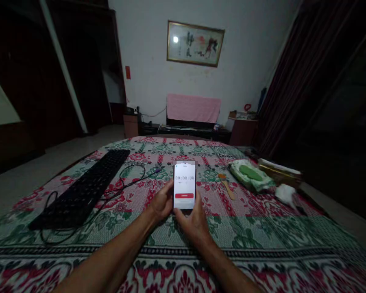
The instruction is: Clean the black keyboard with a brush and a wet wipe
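Note:
A smartphone [184, 186] is held upright above the patterned cloth, its lit screen facing me with a row of zeros and a red button. My right hand [193, 219] grips its lower right side, the thumb near the bottom edge. Along the left edge of the phone, my left hand [163, 201] is closed with its fingers partly hidden behind it. To the left lies a black keyboard [87, 189] with its cable [122, 187] loosely looped. A small brush [227, 188] with a wooden handle lies to the right of the phone.
The floral tablecloth [183, 232] covers the table. On the right are a green and white wipes pack [251, 175], a gold box [279, 173] and a crumpled white tissue [285, 193]. Beyond the table, a pink towel [193, 108] drapes over a screen-like object.

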Demonstrator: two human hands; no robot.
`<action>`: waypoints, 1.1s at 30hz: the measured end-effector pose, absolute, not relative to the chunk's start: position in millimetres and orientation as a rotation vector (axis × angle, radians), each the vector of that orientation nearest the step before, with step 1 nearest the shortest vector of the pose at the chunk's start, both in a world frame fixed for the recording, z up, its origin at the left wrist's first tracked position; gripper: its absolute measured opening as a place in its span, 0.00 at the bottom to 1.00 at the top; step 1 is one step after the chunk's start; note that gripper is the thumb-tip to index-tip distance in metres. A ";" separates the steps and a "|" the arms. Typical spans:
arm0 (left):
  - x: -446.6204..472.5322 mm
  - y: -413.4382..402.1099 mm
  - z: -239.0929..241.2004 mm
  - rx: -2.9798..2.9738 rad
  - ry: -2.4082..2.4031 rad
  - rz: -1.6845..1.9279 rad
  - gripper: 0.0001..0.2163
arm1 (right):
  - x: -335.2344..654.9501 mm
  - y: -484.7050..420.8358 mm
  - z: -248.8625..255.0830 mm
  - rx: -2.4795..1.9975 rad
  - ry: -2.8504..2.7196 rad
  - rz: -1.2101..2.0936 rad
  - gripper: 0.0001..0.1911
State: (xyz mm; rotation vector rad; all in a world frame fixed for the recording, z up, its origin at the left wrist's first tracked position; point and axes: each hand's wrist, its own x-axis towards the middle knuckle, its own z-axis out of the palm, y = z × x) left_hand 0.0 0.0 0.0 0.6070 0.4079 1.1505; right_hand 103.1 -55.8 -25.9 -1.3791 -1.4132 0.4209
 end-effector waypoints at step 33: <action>13.9 -13.2 8.2 0.608 0.391 1.060 0.22 | 103.9 -65.5 -8.2 -1.621 -1.482 0.093 0.47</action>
